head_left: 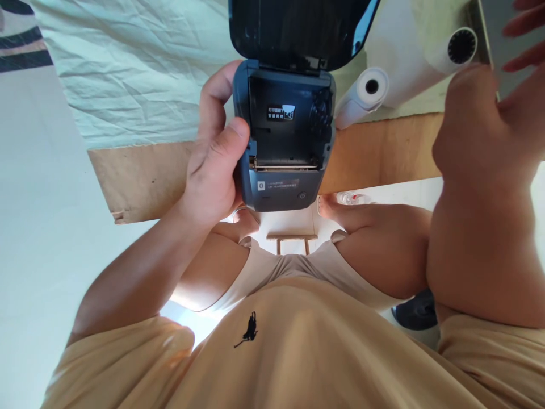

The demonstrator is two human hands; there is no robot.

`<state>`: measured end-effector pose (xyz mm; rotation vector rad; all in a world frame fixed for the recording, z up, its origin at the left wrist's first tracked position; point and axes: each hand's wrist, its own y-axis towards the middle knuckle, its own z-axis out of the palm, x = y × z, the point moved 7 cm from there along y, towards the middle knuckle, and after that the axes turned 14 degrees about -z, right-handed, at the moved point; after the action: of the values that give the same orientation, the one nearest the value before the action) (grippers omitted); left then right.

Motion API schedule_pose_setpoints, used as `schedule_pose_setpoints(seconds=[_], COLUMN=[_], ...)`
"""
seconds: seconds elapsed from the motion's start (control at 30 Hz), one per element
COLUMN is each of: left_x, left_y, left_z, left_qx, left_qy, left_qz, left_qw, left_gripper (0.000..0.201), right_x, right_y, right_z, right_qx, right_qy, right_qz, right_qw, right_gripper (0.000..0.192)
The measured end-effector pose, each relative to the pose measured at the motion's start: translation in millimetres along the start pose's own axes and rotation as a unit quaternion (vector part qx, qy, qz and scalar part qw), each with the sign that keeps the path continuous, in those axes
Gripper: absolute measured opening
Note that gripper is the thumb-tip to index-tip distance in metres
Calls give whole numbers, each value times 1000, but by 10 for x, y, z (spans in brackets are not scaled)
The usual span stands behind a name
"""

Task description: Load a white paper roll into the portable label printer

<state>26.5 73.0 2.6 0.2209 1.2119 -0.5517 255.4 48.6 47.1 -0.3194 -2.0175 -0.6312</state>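
A small dark blue-grey label printer is in my left hand, gripped by its left side with the thumb on the front edge. Its glossy black lid stands raised, so the roll compartment shows. Inside, a small sticker with white print is visible, and no roll sits in the compartment. My right hand is at the upper right with fingers spread, partly cut off by the frame edge. Nearest to its thumb is a white roll with a black end.
A second, smaller white paper roll lies just right of the printer. Pale green cloth covers the table, whose wooden edge runs across in front of me. Below are my legs, a small wooden stool and a clear plastic bottle.
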Motion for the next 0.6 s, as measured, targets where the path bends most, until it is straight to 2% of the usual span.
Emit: schedule_pose_setpoints(seconds=[0.07,0.13,0.17,0.23,0.37,0.47,0.53,0.6], left_x=[4,13,8,-1,-37,-47,-37,-26], left_y=[7,13,12,9,-6,-11,-11,-12], left_z=[1,7,11,15,22,47,38,25], left_qx=[13,22,23,14,-6,7,1,-11], left_qy=[5,10,9,-2,-27,-18,-17,-25], left_qz=[7,6,9,8,13,14,7,2], left_qw=[1000,1000,1000,1000,1000,1000,1000,1000], left_gripper=[40,41,43,43,38,40,38,35], right_x=[96,133,117,58,22,71,82,62], right_y=[27,12,3,14,29,8,-12,-23], right_z=[61,146,173,178,178,192,219,243], right_qx=[99,190,218,231,210,199,214,236], right_qy=[-115,-225,-255,-269,-253,-209,-201,-215], right_qz=[-105,-201,-225,-231,-230,-239,-239,-234], right_qw=[983,934,915,906,916,927,925,918], right_gripper=[51,57,56,50,40,46,54,53])
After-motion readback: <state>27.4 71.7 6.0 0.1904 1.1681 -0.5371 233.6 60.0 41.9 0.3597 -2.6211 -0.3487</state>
